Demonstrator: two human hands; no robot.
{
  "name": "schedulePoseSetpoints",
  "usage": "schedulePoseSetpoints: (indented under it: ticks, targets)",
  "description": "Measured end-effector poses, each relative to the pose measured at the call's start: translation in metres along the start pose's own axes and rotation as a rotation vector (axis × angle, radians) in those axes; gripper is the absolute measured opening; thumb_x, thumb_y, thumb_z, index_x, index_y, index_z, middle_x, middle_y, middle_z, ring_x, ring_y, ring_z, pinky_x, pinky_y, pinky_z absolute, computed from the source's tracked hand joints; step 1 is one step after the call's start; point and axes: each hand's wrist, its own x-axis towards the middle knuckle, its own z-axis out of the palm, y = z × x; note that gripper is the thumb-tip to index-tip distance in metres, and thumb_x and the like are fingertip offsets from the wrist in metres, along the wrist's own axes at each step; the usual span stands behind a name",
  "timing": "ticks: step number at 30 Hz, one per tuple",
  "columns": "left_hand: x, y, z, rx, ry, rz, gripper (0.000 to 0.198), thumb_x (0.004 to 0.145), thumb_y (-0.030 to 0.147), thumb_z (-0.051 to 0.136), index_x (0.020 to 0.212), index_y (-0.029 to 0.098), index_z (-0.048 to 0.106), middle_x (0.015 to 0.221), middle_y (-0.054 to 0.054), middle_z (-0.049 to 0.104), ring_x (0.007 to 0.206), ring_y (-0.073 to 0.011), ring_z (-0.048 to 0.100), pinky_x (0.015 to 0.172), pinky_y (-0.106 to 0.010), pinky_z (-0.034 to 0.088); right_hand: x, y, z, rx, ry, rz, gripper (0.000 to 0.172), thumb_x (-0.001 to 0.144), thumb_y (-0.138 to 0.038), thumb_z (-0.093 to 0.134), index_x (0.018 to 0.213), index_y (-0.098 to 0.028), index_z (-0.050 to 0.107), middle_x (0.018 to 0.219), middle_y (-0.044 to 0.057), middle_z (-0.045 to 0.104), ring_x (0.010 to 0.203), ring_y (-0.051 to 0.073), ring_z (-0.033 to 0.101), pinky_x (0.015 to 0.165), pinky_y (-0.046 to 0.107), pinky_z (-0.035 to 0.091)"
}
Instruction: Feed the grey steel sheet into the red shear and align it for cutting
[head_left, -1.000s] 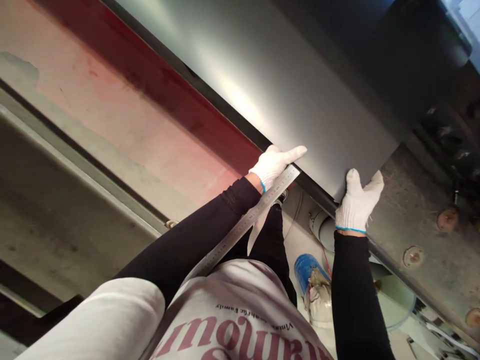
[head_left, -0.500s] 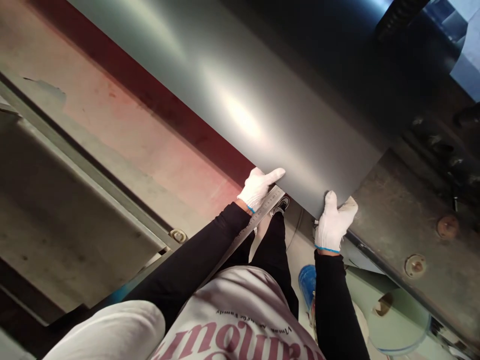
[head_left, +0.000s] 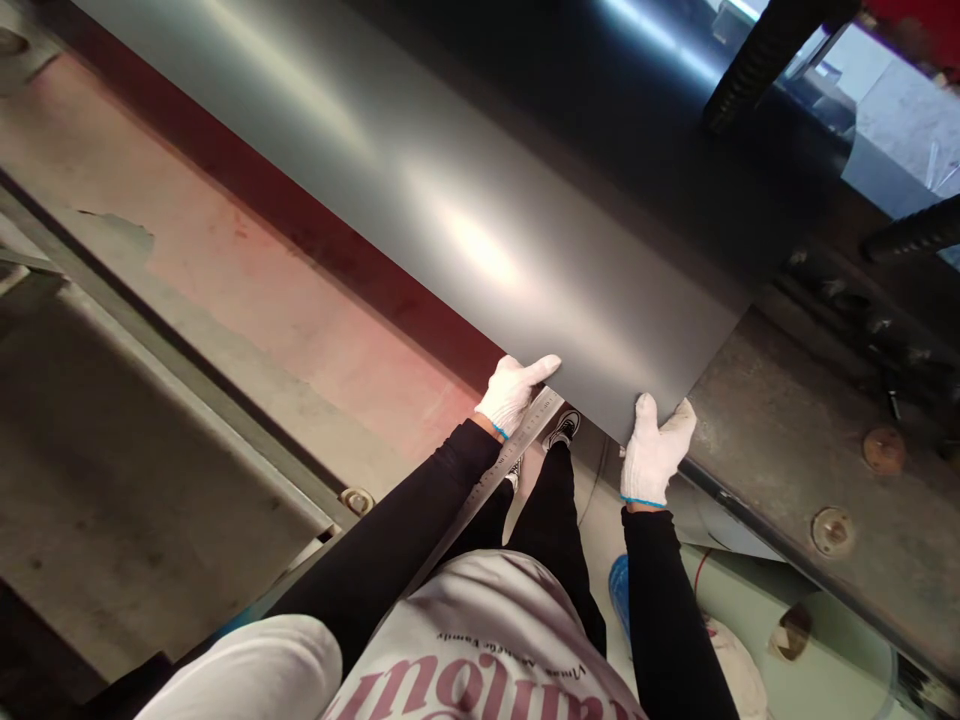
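Note:
A large grey metal sheet [head_left: 525, 270] stretches diagonally from the upper left to its near corner on the right. My left hand [head_left: 513, 392], in a white knit glove, grips the sheet's near edge with the thumb flat on top and the fingers hidden underneath. By the sheet's right corner, my right hand [head_left: 654, 455], gloved the same way, pinches the edge too, its thumb pointing up over the surface. Beneath my left wrist runs a steel bar with ruler markings [head_left: 525, 428], its end close to the sheet's edge.
Left of the sheet is a worn machine table [head_left: 217, 260] with red patches. A dark metal table [head_left: 787, 420] with round fittings lies right. Dark ribbed posts [head_left: 765, 65] stand at upper right. Below are a pale green drum-like container [head_left: 832, 640] and a blue object [head_left: 619, 590].
Both hands and the sheet have shifted slightly toward my body and to the left. My grip looks the same, and the view has turned a little.

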Motion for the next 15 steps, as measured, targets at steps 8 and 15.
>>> schedulePoseSetpoints:
  ticks: [8, 15]
  targets:
    - [-0.0010, -0.0004, 0.0023, -0.119, 0.015, 0.009, 0.055, 0.066, 0.041, 0.096, 0.099, 0.012, 0.063, 0.083, -0.007, 0.066, 0.090, -0.0239, 0.062, 0.093, -0.046, 0.050, -0.0015, 0.0025, 0.0012, -0.005, -0.008, -0.047, 0.072, 0.085, -0.049, 0.072, 0.142, -0.011, 0.049, 0.137, 0.015, 0.061, 0.119, 0.026, 0.062, 0.110, 0.045, 0.049]
    - [0.0008, -0.0026, 0.0007, -0.127, 0.012, 0.010, 0.057, 0.065, 0.041, 0.097, 0.100, 0.012, 0.063, 0.083, -0.007, 0.066, 0.088, -0.0222, 0.061, 0.092, -0.044, 0.050, -0.0001, 0.0083, 0.0016, 0.015, -0.010, -0.053, 0.080, 0.084, -0.052, 0.072, 0.146, -0.010, 0.044, 0.143, 0.016, 0.057, 0.126, 0.026, 0.059, 0.115, 0.044, 0.045]
